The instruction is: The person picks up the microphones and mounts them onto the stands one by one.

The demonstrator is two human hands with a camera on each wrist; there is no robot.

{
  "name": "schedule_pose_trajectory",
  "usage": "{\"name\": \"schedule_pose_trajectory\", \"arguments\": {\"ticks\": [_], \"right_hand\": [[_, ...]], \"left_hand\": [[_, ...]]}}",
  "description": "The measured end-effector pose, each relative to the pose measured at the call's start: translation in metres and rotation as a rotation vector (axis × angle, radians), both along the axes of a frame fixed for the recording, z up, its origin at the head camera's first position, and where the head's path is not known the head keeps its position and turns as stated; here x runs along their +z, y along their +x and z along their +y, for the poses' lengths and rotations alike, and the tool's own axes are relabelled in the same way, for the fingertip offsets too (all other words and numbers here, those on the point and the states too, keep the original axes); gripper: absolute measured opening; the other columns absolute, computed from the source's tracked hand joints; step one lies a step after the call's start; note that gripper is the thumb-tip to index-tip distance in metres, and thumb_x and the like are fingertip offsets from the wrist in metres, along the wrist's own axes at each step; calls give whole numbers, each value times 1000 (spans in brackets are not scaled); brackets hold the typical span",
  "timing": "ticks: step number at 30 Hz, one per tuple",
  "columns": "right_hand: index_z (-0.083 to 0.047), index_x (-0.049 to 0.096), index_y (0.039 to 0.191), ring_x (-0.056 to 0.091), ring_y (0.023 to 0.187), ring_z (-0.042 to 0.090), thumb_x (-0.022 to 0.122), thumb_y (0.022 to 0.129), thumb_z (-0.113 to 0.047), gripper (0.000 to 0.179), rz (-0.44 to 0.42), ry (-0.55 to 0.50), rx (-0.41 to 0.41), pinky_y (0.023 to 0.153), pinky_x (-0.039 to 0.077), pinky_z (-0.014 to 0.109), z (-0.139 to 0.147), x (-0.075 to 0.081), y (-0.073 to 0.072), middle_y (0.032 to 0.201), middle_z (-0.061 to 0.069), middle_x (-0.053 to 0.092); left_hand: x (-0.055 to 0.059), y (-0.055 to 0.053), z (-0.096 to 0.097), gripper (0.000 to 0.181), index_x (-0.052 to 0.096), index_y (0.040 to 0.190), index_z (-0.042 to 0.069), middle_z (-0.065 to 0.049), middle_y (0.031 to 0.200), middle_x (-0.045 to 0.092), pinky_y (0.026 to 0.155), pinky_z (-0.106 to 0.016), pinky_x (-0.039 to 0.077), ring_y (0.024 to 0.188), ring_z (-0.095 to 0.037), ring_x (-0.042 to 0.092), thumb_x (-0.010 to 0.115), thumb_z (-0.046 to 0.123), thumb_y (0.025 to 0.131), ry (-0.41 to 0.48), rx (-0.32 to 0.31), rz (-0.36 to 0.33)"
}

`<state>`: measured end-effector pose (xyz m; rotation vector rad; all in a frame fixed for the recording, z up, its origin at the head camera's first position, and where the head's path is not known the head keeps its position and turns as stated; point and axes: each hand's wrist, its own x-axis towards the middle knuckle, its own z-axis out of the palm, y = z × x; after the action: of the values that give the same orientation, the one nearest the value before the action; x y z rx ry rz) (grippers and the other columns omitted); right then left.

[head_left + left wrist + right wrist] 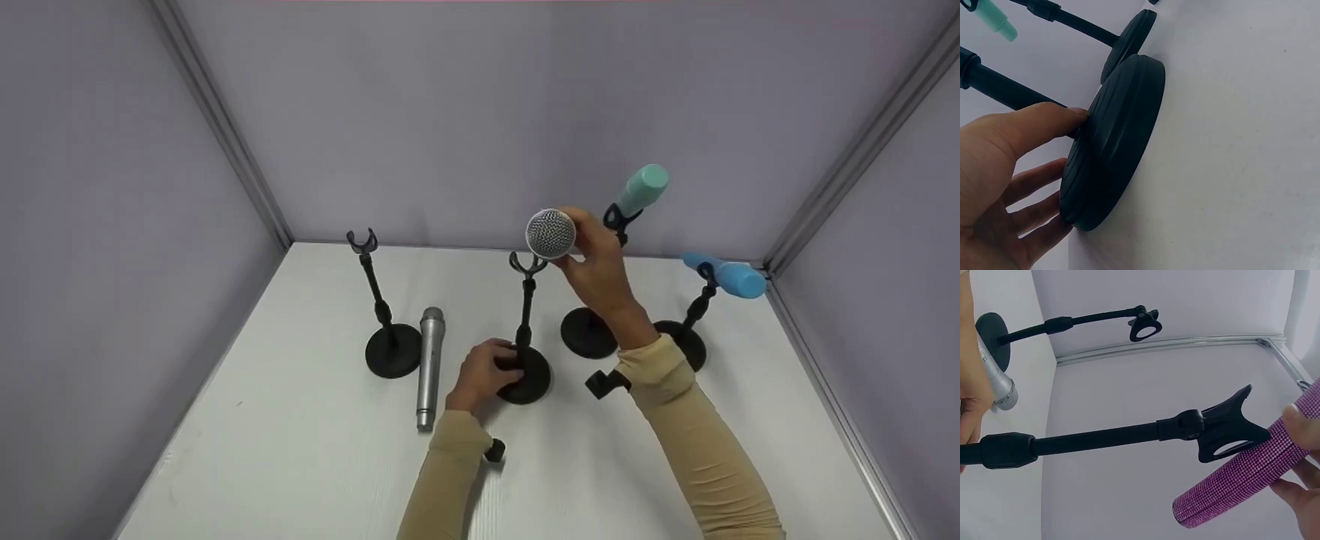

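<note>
My right hand [600, 277] grips a microphone with a silver mesh head [550, 234]. In the right wrist view its body [1235, 486] is covered in pink rhinestones and slants beside the forked clip [1230, 424] of the middle black microphone stand [527, 311]. Whether body and clip touch, I cannot tell. Down at that stand's round base [1123, 140], my left hand [481, 373] holds on, thumb on top near the pole and fingers at the rim. A silver microphone [430, 367] lies on the table left of this hand.
Another stand [380, 300] with a bare clip is at the left. Behind my right hand, a stand carries a teal microphone [643, 187]; one at the far right carries a blue microphone [731, 277]. Grey panels [450, 120] wall in the white table [315, 457].
</note>
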<state>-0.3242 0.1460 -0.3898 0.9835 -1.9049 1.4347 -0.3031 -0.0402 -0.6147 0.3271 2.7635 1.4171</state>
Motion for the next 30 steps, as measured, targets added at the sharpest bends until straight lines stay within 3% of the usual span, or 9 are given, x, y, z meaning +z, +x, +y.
{"name": "schedule_pose_trajectory", "arguments": {"ticks": [7, 14, 19, 24, 27, 30], "right_hand": [[5, 55, 132, 63, 130, 13, 73, 87, 10, 48, -15, 37, 56, 110, 51, 31, -7, 2, -3, 133, 25, 64], [6, 50, 134, 61, 129, 34, 76, 87, 6, 54, -30, 96, 123, 108, 52, 26, -7, -2, -8, 136, 24, 62], [8, 51, 133, 63, 128, 30, 76, 88, 4, 52, -39, 135, 127, 109, 51, 25, -5, -3, -9, 133, 23, 64], [4, 58, 132, 60, 125, 26, 75, 90, -2, 46, -24, 243, 94, 112, 45, 25, -2, -1, -10, 130, 18, 63], [3, 57, 130, 59, 123, 25, 73, 92, -4, 42, 2, 295, 136, 113, 43, 27, 0, 0, -12, 128, 17, 62], [5, 52, 132, 59, 126, 30, 76, 91, -3, 48, 2, 330, 178, 115, 42, 26, 0, -1, -12, 132, 20, 60]], "left_hand": [[3, 1, 0, 35, 78, 117, 6, -10, 139, 66, 112, -49, 48, 130, -34, 61, 85, 19, 84, -3, 6, -18], [4, 1, 2, 37, 76, 119, 4, -9, 139, 65, 111, -48, 49, 130, -33, 61, 85, 17, 85, -1, 0, -29], [2, -1, 2, 37, 77, 119, 4, -9, 138, 66, 111, -47, 49, 128, -32, 62, 85, 17, 85, -2, -1, -25], [2, 0, 1, 37, 77, 118, 5, -11, 137, 66, 111, -49, 49, 128, -34, 62, 85, 17, 84, -1, -7, -26], [2, 0, 0, 35, 78, 116, 7, -11, 136, 67, 110, -49, 49, 127, -34, 63, 85, 18, 83, -11, -7, -24], [2, -1, -1, 35, 79, 115, 7, -10, 136, 67, 109, -49, 50, 127, -33, 63, 85, 18, 83, -10, -1, -29]]}}
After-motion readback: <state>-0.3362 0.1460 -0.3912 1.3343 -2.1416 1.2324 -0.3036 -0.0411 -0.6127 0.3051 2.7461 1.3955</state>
